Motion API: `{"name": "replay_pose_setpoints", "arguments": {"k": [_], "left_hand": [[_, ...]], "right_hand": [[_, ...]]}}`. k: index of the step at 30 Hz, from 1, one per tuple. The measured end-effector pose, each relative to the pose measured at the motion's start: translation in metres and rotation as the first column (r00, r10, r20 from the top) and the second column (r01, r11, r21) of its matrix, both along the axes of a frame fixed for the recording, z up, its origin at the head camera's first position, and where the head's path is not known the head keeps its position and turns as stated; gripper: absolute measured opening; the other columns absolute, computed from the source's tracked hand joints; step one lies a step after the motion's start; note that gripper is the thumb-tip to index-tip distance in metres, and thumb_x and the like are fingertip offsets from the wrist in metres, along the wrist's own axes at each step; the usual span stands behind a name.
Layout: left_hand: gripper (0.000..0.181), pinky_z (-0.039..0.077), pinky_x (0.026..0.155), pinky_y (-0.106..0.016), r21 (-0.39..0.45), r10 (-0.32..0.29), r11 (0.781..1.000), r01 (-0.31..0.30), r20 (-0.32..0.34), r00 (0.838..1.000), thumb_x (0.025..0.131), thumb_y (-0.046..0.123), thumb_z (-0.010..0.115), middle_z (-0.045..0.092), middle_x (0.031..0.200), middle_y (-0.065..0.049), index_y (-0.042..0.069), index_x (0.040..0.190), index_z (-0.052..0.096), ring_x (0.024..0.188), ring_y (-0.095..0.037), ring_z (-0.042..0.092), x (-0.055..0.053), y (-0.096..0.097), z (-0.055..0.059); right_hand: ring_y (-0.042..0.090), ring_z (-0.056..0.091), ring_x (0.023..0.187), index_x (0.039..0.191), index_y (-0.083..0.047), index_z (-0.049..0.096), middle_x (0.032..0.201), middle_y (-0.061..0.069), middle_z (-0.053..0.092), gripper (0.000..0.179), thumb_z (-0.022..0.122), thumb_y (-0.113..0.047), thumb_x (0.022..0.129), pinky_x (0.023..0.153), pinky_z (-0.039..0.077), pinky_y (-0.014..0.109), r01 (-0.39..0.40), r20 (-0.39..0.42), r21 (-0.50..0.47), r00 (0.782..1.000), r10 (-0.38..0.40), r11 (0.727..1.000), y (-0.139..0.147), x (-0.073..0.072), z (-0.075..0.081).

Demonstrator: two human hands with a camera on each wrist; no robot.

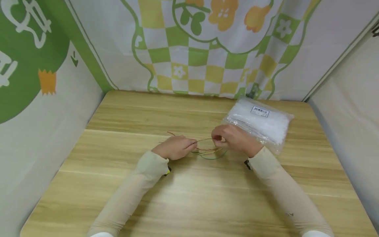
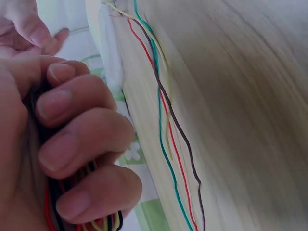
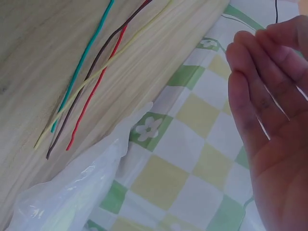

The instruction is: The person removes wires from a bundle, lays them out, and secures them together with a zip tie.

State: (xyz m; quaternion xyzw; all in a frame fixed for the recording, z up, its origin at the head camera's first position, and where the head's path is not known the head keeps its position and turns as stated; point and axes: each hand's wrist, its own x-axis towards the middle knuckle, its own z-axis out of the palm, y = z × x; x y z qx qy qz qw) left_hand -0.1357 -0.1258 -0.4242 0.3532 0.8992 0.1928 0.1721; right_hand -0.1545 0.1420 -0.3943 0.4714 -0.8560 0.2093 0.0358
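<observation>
The wooden surface [image 1: 207,204] carries a clear plastic package [image 1: 266,123] near its far right corner. Toward the far edge, the left hand [image 1: 175,147] curls round a wire bundle [image 2: 103,224], while the right hand [image 1: 234,138] brings thumb and forefinger together. Green, red, brown and yellow wires [image 2: 161,86] run between them; the right fingertips pinch one black wire [image 3: 276,10].

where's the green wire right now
In the head view, the green wire curves between the left hand and the right hand, just on the person's side of the yellow wire.
</observation>
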Motion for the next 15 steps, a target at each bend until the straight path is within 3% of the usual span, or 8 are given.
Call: {"name": "replay_pose_setpoints", "arguments": {"k": [7, 10, 15], "left_hand": [[0.039, 0.045, 0.075, -0.033, -0.004, -0.017, 1.000, 0.017, 0.032, 0.999, 0.117, 0.030, 0.033, 0.042, 0.070, 0.006, 0.014, 0.094, 0.060, 0.061, -0.009, 0.041, -0.003, 0.005, 0.000], [0.041, 0.047, 0.078, -0.033, -0.008, -0.028, 1.000, 0.028, 0.038, 0.999, 0.117, 0.031, 0.032, 0.044, 0.070, 0.007, 0.012, 0.098, 0.064, 0.061, -0.008, 0.043, -0.004, 0.008, 0.001], [0.036, 0.040, 0.068, -0.027, 0.039, -0.066, 0.997, 0.064, 0.030, 0.997, 0.117, 0.028, 0.037, 0.040, 0.070, 0.008, 0.014, 0.089, 0.055, 0.060, -0.007, 0.037, -0.004, 0.011, 0.002]], "right_hand": [[0.012, 0.072, 0.087, 0.097, -0.011, 0.078, 0.097, 0.001, 0.078, 0.006, 0.078, -0.016, 0.098, 0.079, 0.061, 0.033, 0.026, 0.017, 0.007, 1.000, -0.026, 1.000, 0.005, -0.003, -0.004], [0.012, 0.072, 0.088, 0.098, -0.011, 0.078, 0.097, 0.000, 0.077, 0.005, 0.078, -0.016, 0.097, 0.079, 0.060, 0.032, 0.002, 0.013, -0.009, 1.000, -0.002, 1.000, 0.003, -0.002, -0.007], [0.010, 0.070, 0.083, 0.094, -0.012, 0.076, 0.092, -0.002, 0.075, 0.004, 0.077, -0.010, 0.096, 0.076, 0.059, 0.030, -0.035, -0.017, -0.032, 0.999, 0.035, 0.999, -0.001, -0.001, -0.011]]}}
